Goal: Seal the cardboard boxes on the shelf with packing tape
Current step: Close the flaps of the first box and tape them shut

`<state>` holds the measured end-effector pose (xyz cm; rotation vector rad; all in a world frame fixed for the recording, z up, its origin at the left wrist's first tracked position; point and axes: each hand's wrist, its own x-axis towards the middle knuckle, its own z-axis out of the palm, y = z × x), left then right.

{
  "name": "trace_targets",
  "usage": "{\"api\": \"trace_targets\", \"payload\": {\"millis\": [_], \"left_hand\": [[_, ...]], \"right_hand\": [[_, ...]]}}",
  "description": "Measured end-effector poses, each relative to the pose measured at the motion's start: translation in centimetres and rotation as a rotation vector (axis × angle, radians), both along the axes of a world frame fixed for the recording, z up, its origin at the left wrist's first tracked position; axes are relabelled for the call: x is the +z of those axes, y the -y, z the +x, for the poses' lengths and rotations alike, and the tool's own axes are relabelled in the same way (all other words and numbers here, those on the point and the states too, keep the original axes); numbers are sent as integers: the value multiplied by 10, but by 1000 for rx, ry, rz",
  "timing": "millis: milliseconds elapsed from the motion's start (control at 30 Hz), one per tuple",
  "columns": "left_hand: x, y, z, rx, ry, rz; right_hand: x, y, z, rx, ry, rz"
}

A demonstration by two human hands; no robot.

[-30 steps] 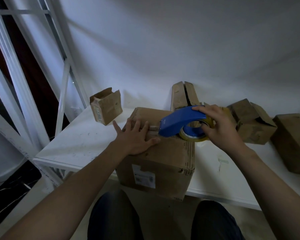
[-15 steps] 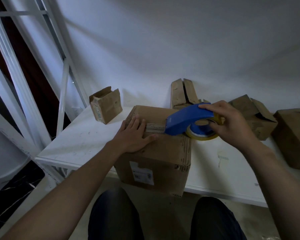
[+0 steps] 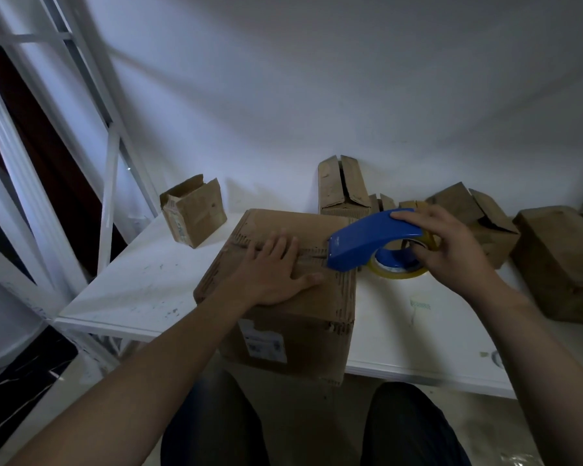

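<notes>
A large cardboard box (image 3: pixel 317 317) sits at the front edge of the white shelf (image 3: pixel 142 284), overhanging it a little. My left hand (image 3: pixel 276 270) lies flat on the box top, fingers straight, pressing beside the centre seam. My right hand (image 3: pixel 451 250) grips a blue tape dispenser (image 3: pixel 367 240) holding a yellowish tape roll (image 3: pixel 401 269). The dispenser's front edge sits at the right end of the seam, near the box's right edge. A strip of tape runs along the seam from the dispenser to my left hand.
Other cardboard boxes stand on the shelf: a small open one (image 3: pixel 196 210) at the back left, a tall one (image 3: pixel 342 186) behind the big box, an open-flapped one (image 3: pixel 475 220) and a closed one (image 3: pixel 559 264) to the right. White frame posts (image 3: pixel 110 196) rise at the left.
My right hand has pulled the dispenser to the right along the seam, from the middle of the box top to its right edge. My left hand stays pressed on the box.
</notes>
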<state>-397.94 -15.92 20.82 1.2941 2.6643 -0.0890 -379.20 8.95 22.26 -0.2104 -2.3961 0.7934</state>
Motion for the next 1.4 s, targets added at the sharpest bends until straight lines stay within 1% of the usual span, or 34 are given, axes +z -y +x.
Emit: {"api": "trace_targets", "payload": {"millis": [100,200,467,767,833,900,1000,1167,1300,1400], "left_hand": [[-1,-20,9,-40,41,12],[-2,-16,3,-32,68,13],[-10,8,-20,-35,32,11],[-15,8,-23,-51,4,27],[-14,7,-22,-42,12,25],[-11,6,-19,-36,11,25],[-10,5,-16,-24,4,32],[-6,-9,-1,31,-3,21],[-2,-38,36,-99,55,3],[-2,-42,40,-142,58,13]], "right_hand": [[-4,-2,2,3,-24,-30],[-11,1,-1,28,-51,-32],[-13,16,-15,29,-59,-11],[-14,-11,20,1,-59,-4],[-16,-26,34,-24,-87,23],[-19,-36,44,-15,-70,46],[-30,-33,43,4,-18,42],[-37,-32,39,-3,-51,16],[-41,-22,33,-1,-68,12],[-44,-17,27,7,-72,-2]]}}
